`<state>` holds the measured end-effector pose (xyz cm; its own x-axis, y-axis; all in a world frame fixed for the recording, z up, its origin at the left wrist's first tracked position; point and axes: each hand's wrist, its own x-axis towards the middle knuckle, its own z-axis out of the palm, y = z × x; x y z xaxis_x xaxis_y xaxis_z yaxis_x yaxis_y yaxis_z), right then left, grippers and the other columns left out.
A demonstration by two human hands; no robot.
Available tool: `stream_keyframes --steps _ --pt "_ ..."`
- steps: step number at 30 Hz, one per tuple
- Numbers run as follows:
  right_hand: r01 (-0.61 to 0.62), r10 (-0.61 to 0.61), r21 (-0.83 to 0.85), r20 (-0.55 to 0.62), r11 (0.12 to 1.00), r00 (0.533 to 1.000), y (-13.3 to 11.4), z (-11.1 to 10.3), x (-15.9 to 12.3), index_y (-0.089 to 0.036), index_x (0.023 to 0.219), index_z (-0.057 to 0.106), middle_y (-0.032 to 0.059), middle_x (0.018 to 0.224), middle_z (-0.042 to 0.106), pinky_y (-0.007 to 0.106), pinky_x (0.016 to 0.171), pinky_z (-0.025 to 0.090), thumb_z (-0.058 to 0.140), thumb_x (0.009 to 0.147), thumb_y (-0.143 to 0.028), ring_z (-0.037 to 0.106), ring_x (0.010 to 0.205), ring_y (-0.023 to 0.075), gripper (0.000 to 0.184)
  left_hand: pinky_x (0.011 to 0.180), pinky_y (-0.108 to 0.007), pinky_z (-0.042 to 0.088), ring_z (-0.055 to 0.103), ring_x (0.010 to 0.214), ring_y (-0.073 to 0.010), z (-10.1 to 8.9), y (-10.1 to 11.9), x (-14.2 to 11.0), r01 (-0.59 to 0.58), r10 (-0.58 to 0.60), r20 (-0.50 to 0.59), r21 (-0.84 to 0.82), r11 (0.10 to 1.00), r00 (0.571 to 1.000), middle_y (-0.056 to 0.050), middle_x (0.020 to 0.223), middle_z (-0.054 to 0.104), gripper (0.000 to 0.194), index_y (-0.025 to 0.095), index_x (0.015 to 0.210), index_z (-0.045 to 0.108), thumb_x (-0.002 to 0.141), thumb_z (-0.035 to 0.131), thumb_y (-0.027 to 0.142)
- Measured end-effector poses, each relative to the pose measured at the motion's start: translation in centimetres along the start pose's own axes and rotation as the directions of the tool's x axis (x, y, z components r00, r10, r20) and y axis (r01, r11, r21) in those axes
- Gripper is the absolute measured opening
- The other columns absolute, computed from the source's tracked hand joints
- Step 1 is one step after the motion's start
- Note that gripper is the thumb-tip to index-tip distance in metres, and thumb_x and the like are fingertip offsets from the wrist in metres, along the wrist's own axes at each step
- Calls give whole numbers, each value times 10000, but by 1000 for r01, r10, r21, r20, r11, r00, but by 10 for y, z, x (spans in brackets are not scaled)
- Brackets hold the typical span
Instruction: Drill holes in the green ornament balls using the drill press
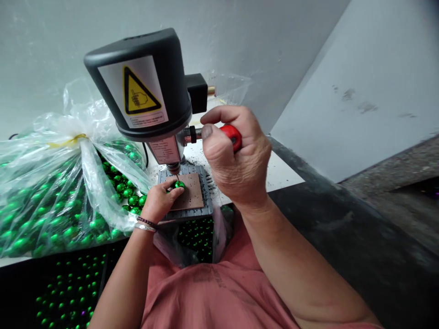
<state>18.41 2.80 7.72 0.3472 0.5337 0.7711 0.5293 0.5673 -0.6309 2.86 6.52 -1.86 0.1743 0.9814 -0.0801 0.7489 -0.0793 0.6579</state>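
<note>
Green ball [180,184], small and shiny, sits on the brown board [192,194] straight under the drill press [147,82], and I have it pinched at its side between the thumb and fingers of my left hand [161,198]. The thin drill bit [178,177] comes down to the top of the ball — whether it has gone into the surface I cannot tell. My right hand [242,157] is up beside the machine, curled around the red knob [232,137] at the end of its lever, with the thumb toward the machine and the forefinger arched over the top.

The board lies flat on the grey base plate [207,189], and dark shavings are scattered over the plate and the white tabletop [283,171] around it. On the black housing above, a label [135,93] shows a yellow warning triangle facing me. To the left of the press slumps a big clear plastic bag [118,208] full of more green balls, gathered with a yellow tie [78,138]; some loose balls [133,200] lie between it and my left hand. Around my left wrist I wear a dark beaded bracelet [142,220] and a silver bangle [145,227]. Below the table's edge, in front of my reddish shirt [206,297] — and also off to the left — lie many more green balls [196,237].
</note>
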Motion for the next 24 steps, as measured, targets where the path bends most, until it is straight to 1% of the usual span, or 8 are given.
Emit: stream_keyframes --steps 2,4,8,12,15,18,24 --pt "3 -3 -1 -2 1000 1000 0 0 0 -193 822 567 -78 592 457 100 504 378 462 787 -322 392 498 -18 170 823 -296 438 603 921 -196 3 0 0 -37 39 -24 81 996 999 -32 1015 675 425 212 1123 604 736 556 380" --pt "0 0 2 2 1000 1000 1 0 -1 -192 834 570 -79 589 458 104 502 379 466 787 -320 390 495 -16 172 825 -301 434 600 926 -199 5 -2 1 -51 56 -35 125 991 998 -33 1012 675 425 224 1114 609 731 561 401" --pt "-8 8 24 14 1000 1000 1 -1 -1 -181 839 580 -81 552 441 99 487 374 486 780 -303 371 473 -18 165 821 -288 433 595 934 -194 7 -4 4 -33 35 -14 103 994 999 -27 1003 678 433 231 1107 613 717 575 416" --pt "-5 5 27 -9 1000 1000 1 -1 -3 -169 828 596 -81 535 445 93 476 377 495 776 -288 365 458 -19 165 834 -277 427 589 944 -186 6 -4 6 -40 42 -24 67 997 999 -21 1013 673 424 234 1097 619 701 599 385" --pt "5 -5 18 -32 1000 999 2 0 -7 -150 818 610 -81 538 471 86 476 387 521 756 -247 370 455 -23 145 836 -280 426 587 949 -194 6 -4 6 -15 16 -23 56 998 1000 -26 1005 675 436 227 1098 619 690 608 379" --pt "14 -13 6 -54 1000 998 5 1 -13 -146 803 625 -75 539 481 92 475 394 525 745 -221 372 453 -19 137 854 -283 416 578 980 -206 6 -4 5 -5 6 -13 68 998 1000 -30 1017 673 444 224 1103 616 690 605 385" --pt "-23 19 -57 -68 998 998 8 2 -23 -177 812 648 -64 516 464 149 471 413 514 740 -206 345 426 9 155 832 -296 423 583 982 -215 6 -4 3 -45 49 -23 132 990 999 -54 1063 659 458 229 1136 595 721 563 421"
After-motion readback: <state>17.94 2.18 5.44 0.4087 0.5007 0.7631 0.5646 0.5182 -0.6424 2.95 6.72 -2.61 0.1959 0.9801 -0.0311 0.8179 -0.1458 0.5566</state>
